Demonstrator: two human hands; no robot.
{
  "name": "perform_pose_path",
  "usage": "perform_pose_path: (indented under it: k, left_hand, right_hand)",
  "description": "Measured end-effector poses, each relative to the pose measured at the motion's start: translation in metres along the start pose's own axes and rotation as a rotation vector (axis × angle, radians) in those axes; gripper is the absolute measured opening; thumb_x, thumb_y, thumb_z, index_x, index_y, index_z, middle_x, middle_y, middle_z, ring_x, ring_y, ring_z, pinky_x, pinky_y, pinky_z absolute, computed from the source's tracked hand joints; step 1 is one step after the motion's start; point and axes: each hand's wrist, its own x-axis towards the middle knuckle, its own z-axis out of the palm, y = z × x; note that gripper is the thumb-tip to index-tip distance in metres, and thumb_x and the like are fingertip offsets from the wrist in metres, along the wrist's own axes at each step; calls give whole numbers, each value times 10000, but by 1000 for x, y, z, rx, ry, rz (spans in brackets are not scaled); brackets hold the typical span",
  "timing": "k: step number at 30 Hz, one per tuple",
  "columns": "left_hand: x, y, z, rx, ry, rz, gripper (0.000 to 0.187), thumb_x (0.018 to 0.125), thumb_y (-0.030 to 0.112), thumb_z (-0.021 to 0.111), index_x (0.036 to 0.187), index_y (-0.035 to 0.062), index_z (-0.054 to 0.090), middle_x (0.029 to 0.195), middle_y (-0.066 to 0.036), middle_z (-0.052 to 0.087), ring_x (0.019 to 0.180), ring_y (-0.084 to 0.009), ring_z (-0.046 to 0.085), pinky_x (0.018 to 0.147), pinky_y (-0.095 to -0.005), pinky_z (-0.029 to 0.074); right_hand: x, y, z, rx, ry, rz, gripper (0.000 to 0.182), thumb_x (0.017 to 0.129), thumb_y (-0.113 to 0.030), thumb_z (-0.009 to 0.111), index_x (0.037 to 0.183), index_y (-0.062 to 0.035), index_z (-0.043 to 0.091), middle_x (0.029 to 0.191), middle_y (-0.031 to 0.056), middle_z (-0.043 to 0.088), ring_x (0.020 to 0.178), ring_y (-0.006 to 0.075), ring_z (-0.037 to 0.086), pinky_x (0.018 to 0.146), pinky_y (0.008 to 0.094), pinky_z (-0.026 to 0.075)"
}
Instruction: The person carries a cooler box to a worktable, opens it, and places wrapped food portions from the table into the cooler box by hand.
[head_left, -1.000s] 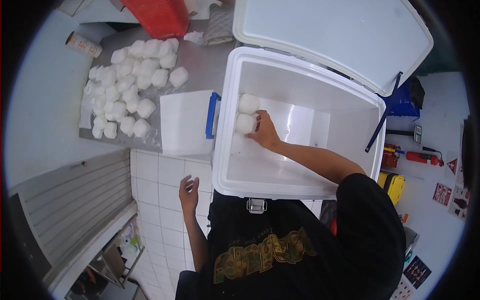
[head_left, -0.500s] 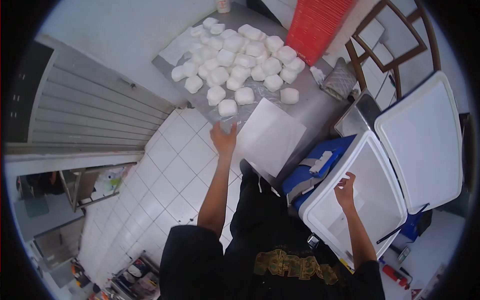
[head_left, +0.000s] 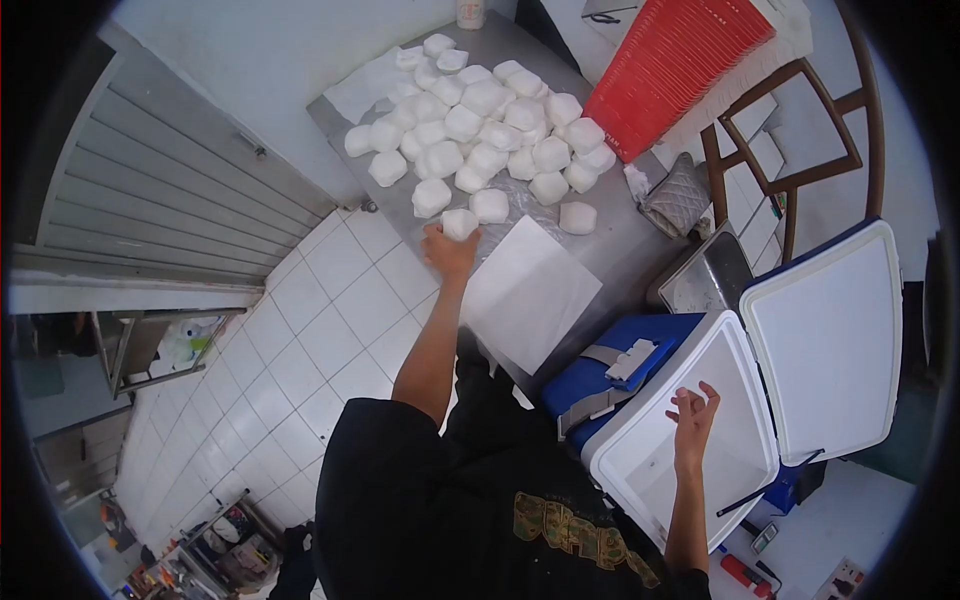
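My left hand point(head_left: 449, 252) is at the near edge of the metal table, thumb and fingers closed around the sides of a white rounded packet point(head_left: 459, 224). Several similar white packets point(head_left: 462, 122) lie heaped behind it on the tabletop, some on clear plastic. A single packet point(head_left: 577, 218) rests apart to the right. Beside my left hand, a white paper sheet point(head_left: 535, 290) hangs partly over the table edge. My right hand point(head_left: 692, 425) is raised over the open cooler point(head_left: 640, 470), fingers apart and slightly bent, with nothing visible in it.
The blue-and-white cooler's lid point(head_left: 825, 345) is swung open to the right. A red ridged stack point(head_left: 670, 75) stands at the table's back right, near a grey quilted mitt point(head_left: 677, 197), a metal tray point(head_left: 710, 275) and a wooden chair point(head_left: 790, 185). White floor tiles point(head_left: 330, 300) lie left.
My left hand has reached the nearest white packet and closed around it. My right hand stays above the cooler, its fingers now spread more. The view has shifted somewhat.
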Motion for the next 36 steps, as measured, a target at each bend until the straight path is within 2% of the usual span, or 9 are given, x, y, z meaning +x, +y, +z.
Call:
perform_pose_path:
  k: [6,11,13,16,18,22,24,26,36]
  left_hand:
    - [-3,-32,14,-386,124,192,694,721,242,919,1162,29,427,1118,-165,585,990,-339,640,848,-439,518]
    - [-96,65,-78,-1095,-405,9,617,799,79,855,1215,44,401,1147,-119,584,1031,-192,644,853,-339,553]
    - [-151,114,-123,-1230,-722,7,642,801,43,847,1254,54,391,1204,-112,576,1041,-170,640,846,-305,558]
    - [-220,182,-177,-1248,-1214,190,623,853,130,813,1329,65,416,1286,-84,559,1101,-184,601,900,-318,515]
    - [-218,208,-180,-1008,-1092,565,622,873,248,783,1357,66,438,1253,-69,567,1128,-203,548,959,-346,440]
    - [-127,187,-79,-585,-533,796,617,820,262,810,1325,67,516,1244,-75,591,1114,-242,531,940,-414,415]
    - [-29,120,-4,186,-386,982,702,719,178,828,1358,144,538,1364,-121,567,1187,-359,534,962,-576,419]
    - [45,47,44,778,-268,1140,720,835,232,652,1516,198,421,1468,-148,502,1373,-443,417,1055,-665,348]
    - [57,85,29,970,-440,1385,807,600,100,816,1344,188,514,1256,-91,567,1247,-338,496,950,-581,409]
  right_hand:
    - [-7,-29,-10,119,126,-397,363,1005,-119,627,1298,-27,434,1063,112,628,976,172,604,815,307,531]
    - [-47,-107,-3,224,-61,-930,600,845,71,721,1347,-46,415,1206,162,568,1042,231,606,852,345,545]
    - [-56,-131,9,270,-193,-802,1001,767,-83,875,1531,-88,229,1424,194,459,1219,288,559,911,355,549]
    - [-53,-148,27,552,-277,-583,1209,687,-279,963,1573,-97,160,1468,186,441,1251,298,551,946,372,545]
    - [-64,-149,8,618,-193,-266,1237,644,-482,954,1568,-107,222,1404,155,497,1203,301,590,922,415,576]
    - [-58,-112,-45,809,-272,-35,990,726,-326,907,1491,-74,331,1252,159,576,1159,302,609,877,422,590]
    - [-57,-91,-57,804,-299,81,882,764,-246,879,1456,-56,367,1219,159,589,1150,300,613,882,427,583]
    - [-47,-57,-56,739,-213,272,790,791,-178,854,1422,-34,400,1209,158,595,1141,295,616,892,432,573]
    - [1,115,46,494,-587,890,778,839,-117,831,1458,-48,366,1377,106,495,1274,259,537,993,445,532]
